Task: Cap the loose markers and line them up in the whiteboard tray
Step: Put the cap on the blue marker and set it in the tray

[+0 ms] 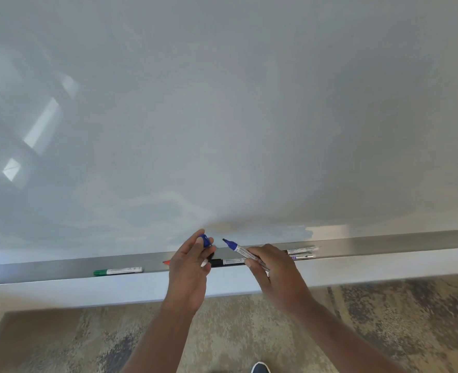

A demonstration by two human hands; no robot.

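My left hand [188,275] pinches a blue cap [205,240] between fingertips, just above the metal whiteboard tray [61,267]. My right hand [269,267] grips an uncapped blue marker [238,249], its tip pointing left toward the cap with a small gap between them. In the tray lie a capped green marker [117,271] at the left, a red tip [166,262] half hidden behind my left hand, a black marker [226,262] between my hands, and two more markers [301,253] to the right.
The whiteboard [222,117] fills the upper view, with smudged erased patches near its lower edge. Below the tray is a pale wall strip and patterned carpet [383,319]. A shoe tip [260,368] shows at the bottom.
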